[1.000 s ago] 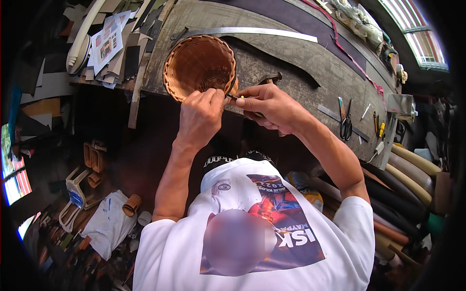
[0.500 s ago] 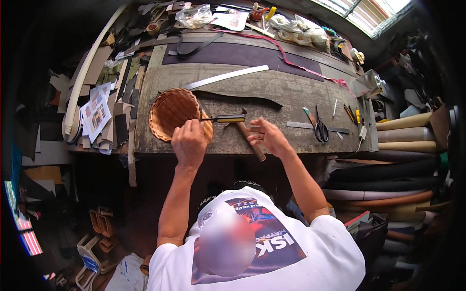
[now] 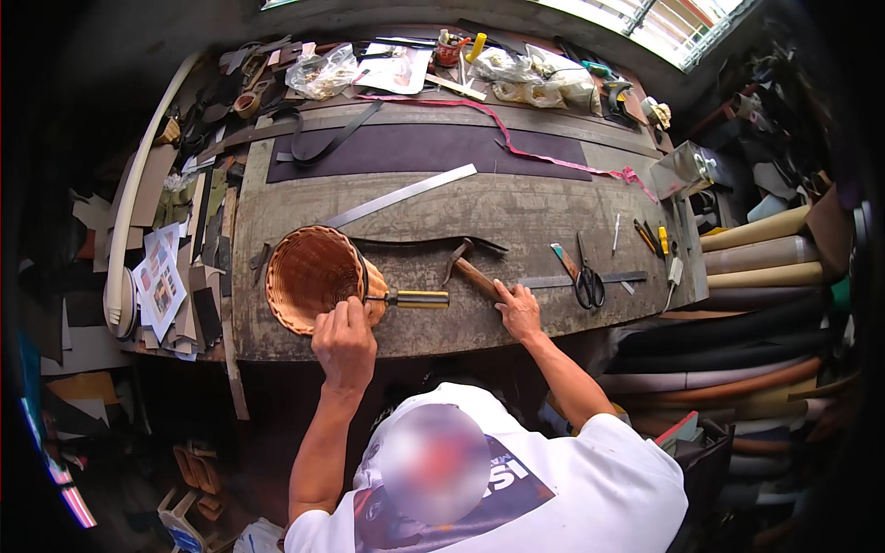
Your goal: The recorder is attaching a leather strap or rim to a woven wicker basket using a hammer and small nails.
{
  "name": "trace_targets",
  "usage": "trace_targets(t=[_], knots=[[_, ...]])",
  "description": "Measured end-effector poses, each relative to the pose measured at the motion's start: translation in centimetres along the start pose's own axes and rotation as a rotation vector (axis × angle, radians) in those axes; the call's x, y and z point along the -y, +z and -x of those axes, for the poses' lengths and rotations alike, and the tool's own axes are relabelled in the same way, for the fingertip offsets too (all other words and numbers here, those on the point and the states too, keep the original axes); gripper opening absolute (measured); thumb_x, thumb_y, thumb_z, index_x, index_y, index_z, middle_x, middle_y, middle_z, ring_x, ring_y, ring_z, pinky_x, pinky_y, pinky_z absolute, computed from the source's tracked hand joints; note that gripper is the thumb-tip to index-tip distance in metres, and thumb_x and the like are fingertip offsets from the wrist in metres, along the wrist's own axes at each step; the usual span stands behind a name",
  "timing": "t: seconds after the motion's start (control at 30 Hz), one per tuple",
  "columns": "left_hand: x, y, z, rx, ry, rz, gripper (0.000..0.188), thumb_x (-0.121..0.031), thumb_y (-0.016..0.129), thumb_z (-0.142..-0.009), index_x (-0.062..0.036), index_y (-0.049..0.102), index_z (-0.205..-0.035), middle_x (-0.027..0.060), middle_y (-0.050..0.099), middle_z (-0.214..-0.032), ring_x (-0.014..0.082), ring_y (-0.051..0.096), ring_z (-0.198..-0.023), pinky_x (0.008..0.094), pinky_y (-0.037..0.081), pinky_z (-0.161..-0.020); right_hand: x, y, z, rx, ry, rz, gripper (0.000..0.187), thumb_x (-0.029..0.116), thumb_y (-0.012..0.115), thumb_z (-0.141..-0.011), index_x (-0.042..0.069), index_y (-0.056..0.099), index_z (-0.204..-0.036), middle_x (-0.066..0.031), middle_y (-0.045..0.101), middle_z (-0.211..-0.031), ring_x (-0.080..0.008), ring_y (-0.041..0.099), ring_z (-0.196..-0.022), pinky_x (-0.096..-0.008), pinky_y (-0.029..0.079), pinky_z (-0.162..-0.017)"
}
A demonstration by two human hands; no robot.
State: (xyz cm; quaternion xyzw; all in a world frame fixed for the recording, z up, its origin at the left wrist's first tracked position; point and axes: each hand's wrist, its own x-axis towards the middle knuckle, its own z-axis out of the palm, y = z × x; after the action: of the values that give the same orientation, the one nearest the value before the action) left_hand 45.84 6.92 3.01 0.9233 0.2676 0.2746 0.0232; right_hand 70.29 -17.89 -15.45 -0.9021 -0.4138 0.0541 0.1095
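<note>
A brown wicker basket (image 3: 309, 263) lies tilted on its side on the worn workbench, its mouth toward me. My left hand (image 3: 344, 346) is closed on its near right rim, fingertips pinched together. Just beside those fingers, the thin shaft of a tool with a black-and-yellow handle (image 3: 419, 299) meets the basket; its tip is hidden. To the right lies a hammer (image 3: 477, 276) with a wooden handle. My right hand (image 3: 519, 311) has its fingers closed around the handle's near end. A dark strap (image 3: 433, 242) runs behind the basket.
Scissors (image 3: 589, 281) and a steel ruler (image 3: 544, 281) lie right of the hammer. Behind are another metal strip (image 3: 401, 197), a dark leather panel (image 3: 415, 152) and a pink tape (image 3: 502, 129). Scraps and papers (image 3: 159, 281) crowd the left; material rolls (image 3: 761, 244) are stacked at right.
My right hand has moved from open beside the tool's handle down onto the hammer handle. My left hand stays at the basket rim. The whole view has shifted, with the bench lower in it.
</note>
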Motion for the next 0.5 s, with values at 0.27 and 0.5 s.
trace_targets(t=[0.27,0.5], knots=[[-1.5,1.5,0.1,0.152,-0.038,0.002,0.02,-0.014,0.066,-0.089,0.0033,0.061,-0.096,0.0113,0.051,-0.074,0.0297,0.055,-0.069,0.0409,0.044,-0.067,-9.7,-7.9,-13.8,-0.132,0.029,-0.307,0.02,0.019,0.069,-0.089,0.004,0.07,-0.103,-0.0156,0.065,-0.093,-0.0342,0.064,-0.087,-0.0423,0.051,-0.077],[-3.3,1.2,-2.9,0.389,-0.225,-0.023,0.025,-0.018,0.061,-0.094,0.0061,0.06,-0.098,0.0155,0.051,-0.076,0.034,0.055,-0.075,0.0446,0.044,-0.075,-19.4,-10.8,-40.0,-0.434,-0.069,-0.152,0.013,0.013,0.063,-0.09,0.003,0.069,-0.096,-0.0177,0.068,-0.095,-0.0372,0.066,-0.089,-0.0455,0.052,-0.079]])
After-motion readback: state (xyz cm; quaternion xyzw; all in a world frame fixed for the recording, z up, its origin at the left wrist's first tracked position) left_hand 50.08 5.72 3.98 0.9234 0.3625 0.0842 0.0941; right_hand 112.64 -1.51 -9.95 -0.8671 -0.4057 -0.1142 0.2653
